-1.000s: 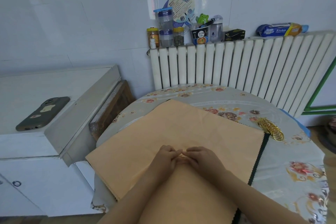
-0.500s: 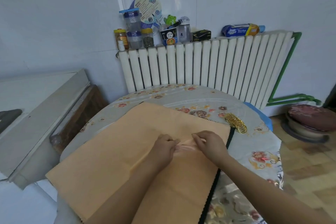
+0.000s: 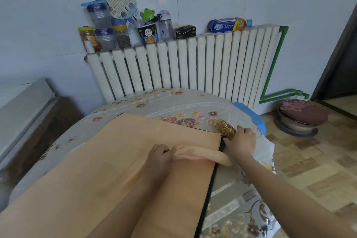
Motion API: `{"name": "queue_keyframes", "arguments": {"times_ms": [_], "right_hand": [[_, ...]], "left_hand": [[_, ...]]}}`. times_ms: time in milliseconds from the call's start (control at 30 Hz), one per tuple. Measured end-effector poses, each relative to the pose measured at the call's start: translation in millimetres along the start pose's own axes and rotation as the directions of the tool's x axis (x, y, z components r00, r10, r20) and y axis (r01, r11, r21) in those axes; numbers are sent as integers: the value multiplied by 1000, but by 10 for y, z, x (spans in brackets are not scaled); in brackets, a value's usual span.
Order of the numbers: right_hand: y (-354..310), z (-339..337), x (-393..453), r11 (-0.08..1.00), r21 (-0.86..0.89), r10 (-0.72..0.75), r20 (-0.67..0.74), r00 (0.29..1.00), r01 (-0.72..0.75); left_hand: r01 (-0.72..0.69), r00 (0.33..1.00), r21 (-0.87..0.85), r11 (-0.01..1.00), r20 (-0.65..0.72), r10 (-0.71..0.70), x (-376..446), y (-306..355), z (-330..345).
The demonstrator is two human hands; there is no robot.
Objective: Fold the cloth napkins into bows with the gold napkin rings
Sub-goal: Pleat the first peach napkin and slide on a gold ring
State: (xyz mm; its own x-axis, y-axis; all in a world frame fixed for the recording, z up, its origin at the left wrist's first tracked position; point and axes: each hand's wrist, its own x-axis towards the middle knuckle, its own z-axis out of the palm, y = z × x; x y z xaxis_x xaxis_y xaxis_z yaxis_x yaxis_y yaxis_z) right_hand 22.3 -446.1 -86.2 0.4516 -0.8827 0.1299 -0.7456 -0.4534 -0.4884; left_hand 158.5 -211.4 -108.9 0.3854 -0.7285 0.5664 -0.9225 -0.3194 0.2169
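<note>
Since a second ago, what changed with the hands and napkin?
The right hand let go of the gathered orange napkin and moved right to the stack of gold napkin rings, fingers at it. The left hand still pinches the gathered middle. The rings stay on the table.

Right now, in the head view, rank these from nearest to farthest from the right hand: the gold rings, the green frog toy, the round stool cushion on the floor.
From the right hand:
1. Gold rings, on the table right at its fingertips.
2. Round stool cushion, on the floor to the right, beyond the table edge.
3. Green frog toy, up on the radiator shelf against the wall, far left.
</note>
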Motion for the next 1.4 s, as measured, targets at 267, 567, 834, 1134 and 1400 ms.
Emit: {"name": "queue_keyframes", "arguments": {"times_ms": [267,567,834,1134,1400], "right_hand": [[74,43,35,999,37,0,11,1000,-1],[38,-260,-302,904,425,-45,20,999,32],[-19,-543,-852,758,652,-248,242,938,32],[-230,-582,-1225,740,666,-414,342,843,94],[-407,-676,-1350,748,640,-539,431,724,176]], "left_hand": [[-19,1000,-12,1000,3,19,-5,34,-12],[20,1000,35,999,6,-20,-136,-77,-272],[126,991,27,992,-36,-125,-410,-88,-691],[159,986,30,987,-54,-157,-663,-4,-982],[68,997,-34,997,-21,-69,-825,79,-1197]]}}
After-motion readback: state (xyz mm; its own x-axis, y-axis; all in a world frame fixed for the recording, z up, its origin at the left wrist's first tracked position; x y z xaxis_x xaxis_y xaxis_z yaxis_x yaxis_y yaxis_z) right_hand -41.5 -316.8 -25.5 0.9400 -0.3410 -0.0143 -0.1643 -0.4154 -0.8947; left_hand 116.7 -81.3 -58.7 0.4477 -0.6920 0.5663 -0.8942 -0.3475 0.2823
